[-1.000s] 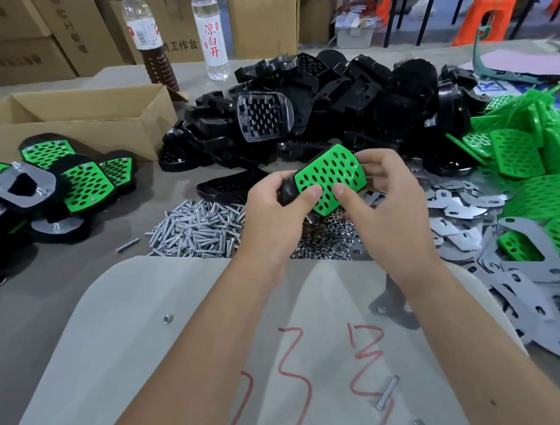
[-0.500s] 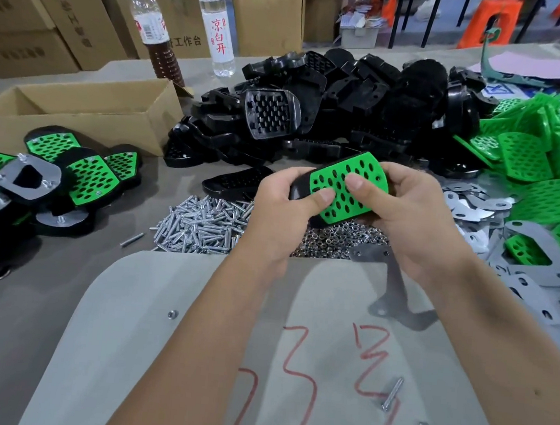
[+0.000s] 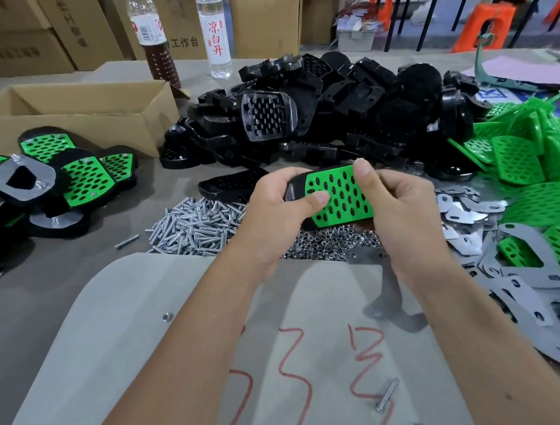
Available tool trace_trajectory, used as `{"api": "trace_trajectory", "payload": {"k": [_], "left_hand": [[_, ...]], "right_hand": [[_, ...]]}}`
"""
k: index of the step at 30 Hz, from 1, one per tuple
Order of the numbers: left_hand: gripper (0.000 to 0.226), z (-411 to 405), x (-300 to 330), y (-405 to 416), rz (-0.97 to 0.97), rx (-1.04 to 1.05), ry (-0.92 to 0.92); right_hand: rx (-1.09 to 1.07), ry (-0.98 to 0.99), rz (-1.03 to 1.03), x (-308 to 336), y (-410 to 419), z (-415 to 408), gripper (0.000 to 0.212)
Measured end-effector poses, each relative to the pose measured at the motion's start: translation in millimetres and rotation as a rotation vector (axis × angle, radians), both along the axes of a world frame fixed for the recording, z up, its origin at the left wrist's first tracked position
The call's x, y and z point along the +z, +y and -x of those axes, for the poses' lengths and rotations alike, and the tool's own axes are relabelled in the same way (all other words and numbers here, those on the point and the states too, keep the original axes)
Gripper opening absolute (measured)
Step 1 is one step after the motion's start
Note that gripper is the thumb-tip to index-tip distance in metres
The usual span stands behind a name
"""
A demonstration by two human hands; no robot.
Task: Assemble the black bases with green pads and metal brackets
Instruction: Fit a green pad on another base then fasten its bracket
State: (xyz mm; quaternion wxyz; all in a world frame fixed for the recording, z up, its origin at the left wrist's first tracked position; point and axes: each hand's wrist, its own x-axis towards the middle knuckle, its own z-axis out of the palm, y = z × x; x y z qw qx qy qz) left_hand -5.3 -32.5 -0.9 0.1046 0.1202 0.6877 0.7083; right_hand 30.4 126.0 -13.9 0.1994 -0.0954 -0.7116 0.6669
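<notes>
Both hands hold a black base with a perforated green pad lying on its top, above the pile of nuts. My left hand grips the base's left end, thumb pressing on the pad. My right hand grips the right side, its thumb on the pad's far edge. A metal bracket lies on the grey board below my right wrist. Loose black bases are heaped behind, green pads at right, more brackets at lower right.
Screws and nuts lie in piles before the grey board. Finished assemblies sit at left by an open cardboard box. Two bottles and boxes stand at the back. A loose screw rests on the board.
The base with the pad has tilted flatter and turned in my hands. My right thumb has shifted from the pad's face to its far edge; my left thumb still presses the pad.
</notes>
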Motion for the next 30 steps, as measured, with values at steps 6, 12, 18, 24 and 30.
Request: {"api": "trace_trajectory", "payload": {"k": [6, 12, 18, 24, 30], "left_hand": [[0.018, -0.2, 1.9, -4.8, -0.062, -0.046, -0.075], [0.018, -2.9, 3.2, -4.1, -0.167, -0.099, -0.149], [0.018, -2.3, 2.5, 3.2, -0.186, 0.089, -0.125], [0.015, 3.5, 2.0, -6.1, -0.178, 0.026, -0.156], [0.018, 3.9, 1.2, -6.5, -0.235, 0.004, -0.196]], "right_hand": [[-0.025, 0.023, -0.068, 2.1, -0.1, -1.9, 0.045], [0.012, 0.11, -0.078, 3.2, 2.8, -3.6, 0.058], [0.059, 0.042, -0.037, -5.0, 3.5, 2.7, 0.04], [0.144, 0.062, -0.005, -5.7, 6.9, 0.0, 0.03], [0.17, 0.057, 0.164, -1.7, 3.8, -1.4, 0.035]]}}
